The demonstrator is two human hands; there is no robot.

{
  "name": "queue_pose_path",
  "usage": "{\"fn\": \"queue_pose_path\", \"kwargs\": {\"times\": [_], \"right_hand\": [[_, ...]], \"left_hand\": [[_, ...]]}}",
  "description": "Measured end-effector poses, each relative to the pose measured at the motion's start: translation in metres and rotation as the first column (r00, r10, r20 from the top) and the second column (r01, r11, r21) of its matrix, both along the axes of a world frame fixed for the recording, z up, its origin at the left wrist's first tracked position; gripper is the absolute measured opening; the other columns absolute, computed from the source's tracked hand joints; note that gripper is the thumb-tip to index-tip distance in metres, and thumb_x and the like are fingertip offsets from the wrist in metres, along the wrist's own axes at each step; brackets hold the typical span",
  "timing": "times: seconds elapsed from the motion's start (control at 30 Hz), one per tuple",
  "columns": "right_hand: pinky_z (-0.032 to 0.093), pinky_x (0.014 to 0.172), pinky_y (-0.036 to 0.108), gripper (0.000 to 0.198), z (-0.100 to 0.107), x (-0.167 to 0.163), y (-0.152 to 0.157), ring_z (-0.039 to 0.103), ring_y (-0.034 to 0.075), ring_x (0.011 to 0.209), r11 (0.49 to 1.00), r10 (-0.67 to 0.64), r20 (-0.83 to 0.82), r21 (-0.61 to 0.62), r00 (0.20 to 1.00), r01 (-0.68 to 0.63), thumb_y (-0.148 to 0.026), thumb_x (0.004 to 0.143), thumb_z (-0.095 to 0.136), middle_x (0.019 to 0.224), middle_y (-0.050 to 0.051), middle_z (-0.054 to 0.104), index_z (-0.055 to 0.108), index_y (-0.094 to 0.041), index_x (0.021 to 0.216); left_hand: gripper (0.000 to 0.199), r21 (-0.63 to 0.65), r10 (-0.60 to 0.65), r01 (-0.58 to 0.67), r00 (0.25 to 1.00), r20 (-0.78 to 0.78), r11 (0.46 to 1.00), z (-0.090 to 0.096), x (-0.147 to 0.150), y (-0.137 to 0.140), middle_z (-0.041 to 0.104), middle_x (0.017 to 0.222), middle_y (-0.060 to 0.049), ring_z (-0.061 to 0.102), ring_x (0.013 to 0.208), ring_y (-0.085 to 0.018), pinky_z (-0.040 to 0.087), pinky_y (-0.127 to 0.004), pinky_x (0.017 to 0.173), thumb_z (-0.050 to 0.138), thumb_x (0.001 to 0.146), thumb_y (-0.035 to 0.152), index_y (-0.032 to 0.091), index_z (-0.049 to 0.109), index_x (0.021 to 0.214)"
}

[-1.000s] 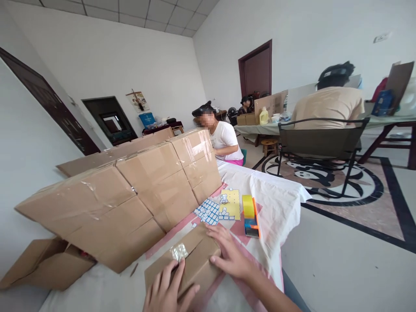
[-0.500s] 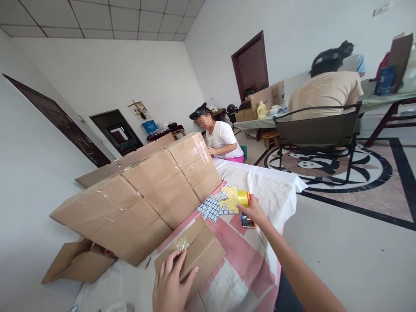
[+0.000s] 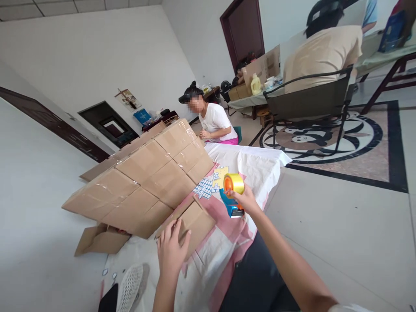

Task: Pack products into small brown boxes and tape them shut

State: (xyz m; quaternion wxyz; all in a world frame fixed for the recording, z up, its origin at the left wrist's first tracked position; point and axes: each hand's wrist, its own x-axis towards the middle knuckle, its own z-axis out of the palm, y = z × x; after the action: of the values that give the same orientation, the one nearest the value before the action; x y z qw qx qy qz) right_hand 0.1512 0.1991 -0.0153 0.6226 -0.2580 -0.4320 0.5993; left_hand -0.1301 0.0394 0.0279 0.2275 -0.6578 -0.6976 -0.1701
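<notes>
In my right hand (image 3: 247, 200) is a tape dispenser (image 3: 224, 201) with a blue body, some orange parts and a roll of yellow tape. It is raised above the right part of the table, and my fingers are closed around it. My left hand (image 3: 172, 240) lies with its fingers spread on a small closed cardboard box (image 3: 199, 223), which rests in front of me. Beyond the box lie a blue-and-white patterned cutout (image 3: 205, 189) and a yellow cutout (image 3: 219, 174), partly covered by the dispenser.
A wall of stacked, taped cardboard boxes (image 3: 143, 182) stands along the table's left. A folded-open carton (image 3: 97, 240) and a white basket (image 3: 130, 281) are nearer. Across the cloth-covered table (image 3: 260, 158) sits a person (image 3: 216, 121); another sits in a chair (image 3: 312, 95) behind.
My right hand has lifted the tape dispenser off the table and turned it, drawing it slightly left. My left hand stays on the small box. The view has tilted down.
</notes>
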Motion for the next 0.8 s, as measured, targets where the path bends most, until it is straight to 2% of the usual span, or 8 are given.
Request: {"fn": "queue_pose_path", "kwargs": {"times": [0.1,0.2,0.3,0.4,0.47,0.53,0.63,0.8], "right_hand": [[0.061,0.077,0.038,0.041,0.012,0.002,-0.018,0.076,0.026,0.085,0.998,0.054,-0.088,0.013,0.995,-0.053,-0.040,0.074,0.079,0.087,0.006,0.078,0.060,-0.021,0.105],[0.061,0.075,0.036,0.047,0.023,-0.001,-0.033,0.076,0.025,0.082,0.992,0.122,-0.135,0.024,0.983,-0.120,-0.036,0.072,0.083,0.083,0.004,0.077,0.059,-0.020,0.109],[0.061,0.074,0.035,0.050,0.031,-0.006,-0.044,0.076,0.024,0.081,0.986,0.162,-0.129,0.051,0.978,-0.156,-0.036,0.073,0.083,0.085,0.004,0.077,0.057,-0.020,0.113],[0.061,0.077,0.036,0.049,0.034,-0.010,-0.052,0.074,0.023,0.086,0.980,0.187,-0.109,0.085,0.976,-0.179,-0.038,0.074,0.083,0.094,0.004,0.077,0.058,-0.021,0.112],[0.060,0.078,0.035,0.049,0.030,-0.012,-0.054,0.074,0.023,0.086,0.980,0.187,-0.082,0.092,0.979,-0.179,-0.041,0.075,0.083,0.095,0.004,0.076,0.058,-0.022,0.113],[0.060,0.074,0.035,0.049,0.022,-0.014,-0.055,0.073,0.023,0.082,0.981,0.187,-0.069,0.067,0.980,-0.182,-0.053,0.082,0.075,0.090,0.003,0.075,0.058,-0.023,0.117],[0.058,0.071,0.036,0.054,0.008,-0.018,-0.056,0.071,0.024,0.082,0.989,0.147,-0.021,0.027,0.989,-0.146,-0.069,0.091,0.052,0.091,0.005,0.073,0.061,-0.024,0.119],[0.056,0.081,0.039,0.053,0.001,-0.026,-0.052,0.065,0.026,0.092,0.993,-0.103,0.124,0.061,0.987,0.096,-0.071,0.096,0.041,0.095,0.007,0.069,0.064,-0.024,0.102]], "left_hand": [[0.034,0.104,-0.156,0.143,0.980,0.126,0.984,0.012,0.036,-0.001,0.068,0.119,-0.010,0.063,0.113,-0.029,0.048,-0.045,0.096,0.059,0.093,0.039,0.023,0.068,0.122],[0.027,0.110,-0.292,0.271,0.894,0.339,0.956,0.024,0.082,-0.002,0.067,0.108,-0.008,0.064,0.104,-0.023,0.050,-0.038,0.093,0.057,0.095,0.038,0.024,0.070,0.115],[0.033,0.001,-0.268,0.303,0.840,0.471,0.953,0.029,0.125,0.003,0.061,0.099,-0.006,0.062,0.097,-0.023,0.051,-0.037,0.086,0.062,0.091,0.044,0.026,0.071,0.117],[0.027,0.006,-0.265,0.333,0.738,0.621,0.943,0.022,0.154,0.015,0.057,0.093,-0.006,0.059,0.096,-0.024,0.050,-0.039,0.089,0.068,0.086,0.046,0.024,0.077,0.099],[0.025,0.076,-0.278,0.327,0.632,0.723,0.942,0.012,0.165,0.021,0.057,0.091,-0.006,0.059,0.094,-0.023,0.050,-0.038,0.090,0.064,0.088,0.043,0.022,0.076,0.081],[0.033,0.124,-0.277,0.293,0.572,0.772,0.948,0.003,0.170,0.024,0.054,0.086,-0.005,0.059,0.087,-0.020,0.050,-0.034,0.085,0.059,0.091,0.042,0.019,0.072,0.071],[0.038,0.162,-0.266,0.235,0.538,0.800,0.959,-0.005,0.173,0.021,0.048,0.079,-0.002,0.055,0.077,-0.016,0.049,-0.030,0.078,0.058,0.093,0.044,0.019,0.069,0.068],[0.039,0.167,-0.233,0.173,0.507,0.830,0.971,-0.013,0.179,0.003,0.046,0.072,0.000,0.053,0.070,-0.014,0.047,-0.028,0.073,0.058,0.094,0.042,0.019,0.064,0.063]]}}
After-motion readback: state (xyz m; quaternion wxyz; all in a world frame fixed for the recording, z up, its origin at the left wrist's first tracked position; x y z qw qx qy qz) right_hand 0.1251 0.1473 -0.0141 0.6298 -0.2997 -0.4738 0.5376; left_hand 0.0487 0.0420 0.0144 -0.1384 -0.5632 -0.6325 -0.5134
